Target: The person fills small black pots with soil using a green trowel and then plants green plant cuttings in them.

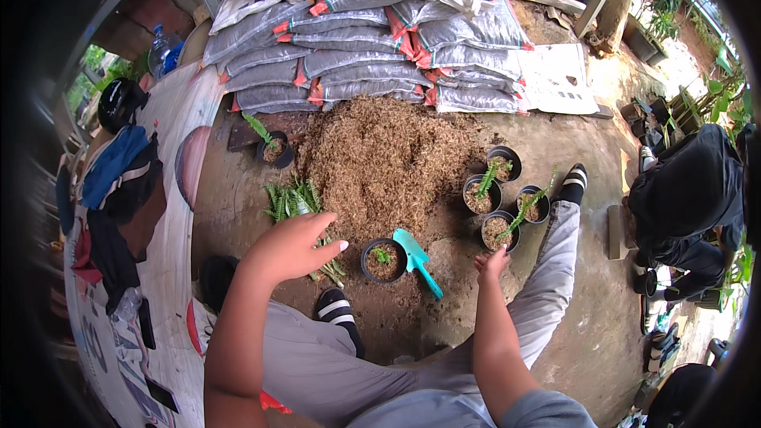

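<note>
My left hand (303,246) is held with thumb and forefinger apart, nothing between them, above a bundle of cut fern fronds (288,199). At the near rim of a black plastic pot (494,232) is my right hand (492,261), its fingers curled; whether they grip the rim cannot be told. That pot and the ones beside it hold brown substrate, some with a fern frond. Between my hands stands another black pot (383,260) with a small green fern. A turquoise hand trowel (416,255) lies against its right side, blade towards the substrate heap (380,160).
Stacked grey sacks (368,59) form a wall behind the heap. A black pot with a frond (275,150) stands at the back left. Clothes and a helmet (120,104) lie on the board at left. A person in dark clothing (686,190) is at right.
</note>
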Motion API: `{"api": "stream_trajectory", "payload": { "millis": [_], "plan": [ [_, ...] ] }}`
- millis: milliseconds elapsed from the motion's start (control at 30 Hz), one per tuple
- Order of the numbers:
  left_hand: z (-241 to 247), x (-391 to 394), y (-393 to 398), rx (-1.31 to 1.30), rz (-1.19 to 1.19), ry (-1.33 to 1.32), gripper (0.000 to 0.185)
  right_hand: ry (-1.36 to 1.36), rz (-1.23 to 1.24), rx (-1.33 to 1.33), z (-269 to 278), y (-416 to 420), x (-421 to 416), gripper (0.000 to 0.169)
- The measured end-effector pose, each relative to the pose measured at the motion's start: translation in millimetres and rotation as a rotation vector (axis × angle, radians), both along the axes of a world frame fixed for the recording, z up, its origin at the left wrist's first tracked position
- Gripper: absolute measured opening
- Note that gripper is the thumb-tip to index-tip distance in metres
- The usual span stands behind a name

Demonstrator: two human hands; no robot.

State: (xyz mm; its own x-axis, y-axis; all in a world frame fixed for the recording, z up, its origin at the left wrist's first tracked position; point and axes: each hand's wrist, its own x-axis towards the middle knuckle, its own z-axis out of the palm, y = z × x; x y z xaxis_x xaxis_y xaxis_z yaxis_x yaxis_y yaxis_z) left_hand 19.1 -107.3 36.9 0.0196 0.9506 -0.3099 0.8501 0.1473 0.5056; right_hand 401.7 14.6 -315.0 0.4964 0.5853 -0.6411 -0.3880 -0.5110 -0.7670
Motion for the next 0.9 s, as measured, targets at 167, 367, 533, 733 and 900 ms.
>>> {"api": "stream_trajectory", "payload": {
  "millis": [167,367,533,733,900],
  "plan": [
    [0.9,16.8,19.9,0.045,-0.083,0.007,0.052,-0.288,0.026,0.198,-51.7,18.7,51.2,0.041],
    [-9.1,8.5,13.1,0.039,-0.057,0.023,0.058,-0.18,0.362,0.311,-53.7,-18.5,-7.7,0.021],
    [-2.1,10.6,15.6,0.001,-0.053,0.028,0.057,-0.288,0.111,0.214,-49.9,19.4,13.6,0.04],
    [-7.7,-1.8,4.2,0.049,-0.03,-0.009,0.057,0.013,-0.082,0.055,-20.9,115.1,91.8,0.064],
    [-0.6,2.5,3.1,0.039,-0.034,0.032,0.057,0.059,0.116,0.086,-27.1,154.3,141.4,0.044]
  ]
}}
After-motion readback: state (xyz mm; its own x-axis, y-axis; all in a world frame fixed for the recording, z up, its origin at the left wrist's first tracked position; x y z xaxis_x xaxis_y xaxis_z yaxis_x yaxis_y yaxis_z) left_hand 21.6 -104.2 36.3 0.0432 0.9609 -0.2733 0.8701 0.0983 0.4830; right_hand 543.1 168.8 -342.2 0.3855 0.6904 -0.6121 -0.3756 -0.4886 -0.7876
